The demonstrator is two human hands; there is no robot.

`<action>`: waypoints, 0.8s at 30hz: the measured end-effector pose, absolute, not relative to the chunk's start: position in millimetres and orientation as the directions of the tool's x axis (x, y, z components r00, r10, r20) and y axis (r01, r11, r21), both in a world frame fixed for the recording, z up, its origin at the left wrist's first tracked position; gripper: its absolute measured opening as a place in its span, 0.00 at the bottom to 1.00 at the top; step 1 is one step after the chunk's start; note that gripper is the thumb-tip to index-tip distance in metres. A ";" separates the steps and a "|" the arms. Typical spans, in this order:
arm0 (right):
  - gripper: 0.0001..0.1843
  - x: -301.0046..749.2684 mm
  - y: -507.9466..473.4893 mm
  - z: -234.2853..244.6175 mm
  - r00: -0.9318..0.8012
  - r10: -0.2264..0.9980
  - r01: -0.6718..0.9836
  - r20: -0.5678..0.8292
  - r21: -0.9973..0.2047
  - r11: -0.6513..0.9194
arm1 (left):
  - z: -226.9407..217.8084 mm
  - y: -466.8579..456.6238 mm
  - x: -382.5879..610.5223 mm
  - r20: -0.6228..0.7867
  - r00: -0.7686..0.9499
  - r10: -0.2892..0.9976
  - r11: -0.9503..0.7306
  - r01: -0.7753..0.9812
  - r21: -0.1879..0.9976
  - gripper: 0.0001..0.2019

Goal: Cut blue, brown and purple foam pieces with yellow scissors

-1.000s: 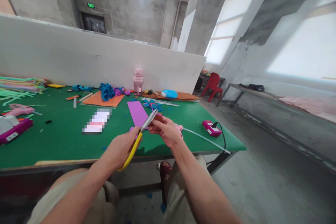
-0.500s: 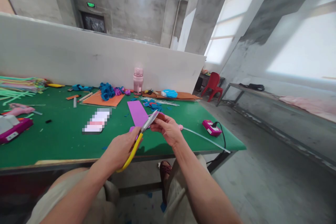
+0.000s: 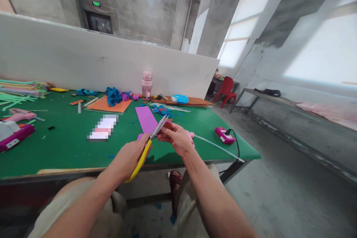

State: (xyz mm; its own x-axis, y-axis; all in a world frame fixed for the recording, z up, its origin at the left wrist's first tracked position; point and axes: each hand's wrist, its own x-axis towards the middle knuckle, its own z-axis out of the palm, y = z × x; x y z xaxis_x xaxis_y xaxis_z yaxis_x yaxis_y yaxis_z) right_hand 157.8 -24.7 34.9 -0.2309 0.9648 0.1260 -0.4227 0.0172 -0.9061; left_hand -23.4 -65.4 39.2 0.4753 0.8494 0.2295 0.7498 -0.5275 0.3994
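Observation:
My left hand (image 3: 128, 158) grips yellow-handled scissors (image 3: 147, 143), whose blades point up and to the right, nearly closed. My right hand (image 3: 176, 138) pinches a small dark reddish piece (image 3: 168, 124) at the blade tips, just above the near edge of the green table (image 3: 67, 145). Just beyond both hands a purple foam sheet (image 3: 145, 119) lies flat on the table.
A pink glue gun (image 3: 191, 135) lies behind my right hand. A pink power box (image 3: 224, 135) with a black cord sits at the right table edge. Blue foam flowers (image 3: 114, 97), an orange sheet (image 3: 107, 106), a pink bottle (image 3: 146, 84) and coloured strips (image 3: 19, 91) lie farther back. A red chair (image 3: 226, 90) stands beyond.
My right hand has shifted slightly with the small piece at the scissor tips. The scissors have stayed almost in place.

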 end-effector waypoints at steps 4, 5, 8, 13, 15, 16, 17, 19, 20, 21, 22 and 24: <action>0.13 157.2 -24.8 34.9 -0.230 0.965 -0.427 0.125 -0.904 0.015 | 39.9 -65.4 -23.3 0.212 0.468 0.858 -0.512 0.747 0.423 0.12; 0.13 157.0 -24.7 34.6 -0.229 0.966 -0.427 0.123 -0.904 0.013 | 39.2 -65.1 -23.3 0.213 0.467 0.858 -0.512 0.742 0.433 0.11; 0.14 157.1 -23.9 33.8 -0.224 0.968 -0.430 0.115 -0.903 0.007 | 35.2 -64.2 -23.0 0.265 0.459 0.848 -0.528 0.689 0.496 0.10; 0.14 164.4 -22.1 39.8 -0.185 0.977 -0.521 0.103 -0.854 -0.008 | 38.2 -70.5 -23.2 0.134 0.390 0.911 -0.261 0.294 0.919 0.15; 0.13 170.2 -20.6 43.9 -0.180 0.981 -0.598 0.066 -0.800 -0.056 | 45.5 -77.6 -24.8 0.056 0.465 0.884 -0.073 0.018 0.997 0.18; 0.12 173.2 -19.5 45.6 -0.179 0.983 -0.634 0.033 -0.768 -0.090 | 49.4 -81.9 -25.7 0.039 0.525 0.850 0.012 -0.093 0.996 0.19; 0.09 176.0 -18.2 46.7 -0.178 0.984 -0.668 -0.002 -0.734 -0.122 | 52.9 -86.3 -26.5 0.027 0.592 0.805 0.094 -0.173 0.980 0.20; 0.03 180.4 -15.5 47.3 -0.177 0.983 -0.727 -0.055 -0.666 -0.168 | 57.6 -95.1 -27.2 0.003 0.711 0.703 0.241 -0.242 0.940 0.20; 0.04 181.8 -14.1 46.8 -0.175 0.982 -0.750 -0.065 -0.637 -0.176 | 58.6 -99.0 -26.8 -0.005 0.755 0.656 0.294 -0.249 0.923 0.20; 0.06 182.7 -12.8 45.8 -0.171 0.983 -0.767 -0.060 -0.618 -0.171 | 58.8 -102.3 -25.7 -0.007 0.781 0.625 0.327 -0.253 0.910 0.20; 0.08 183.1 -11.8 44.6 -0.163 0.986 -0.776 -0.045 -0.611 -0.157 | 58.6 -105.0 -24.2 -0.008 0.793 0.610 0.345 -0.256 0.903 0.20; 0.08 182.7 -10.3 42.0 -0.140 0.990 -0.774 0.007 -0.624 -0.105 | 57.6 -108.2 -20.2 -0.018 0.791 0.611 0.349 -0.249 0.903 0.20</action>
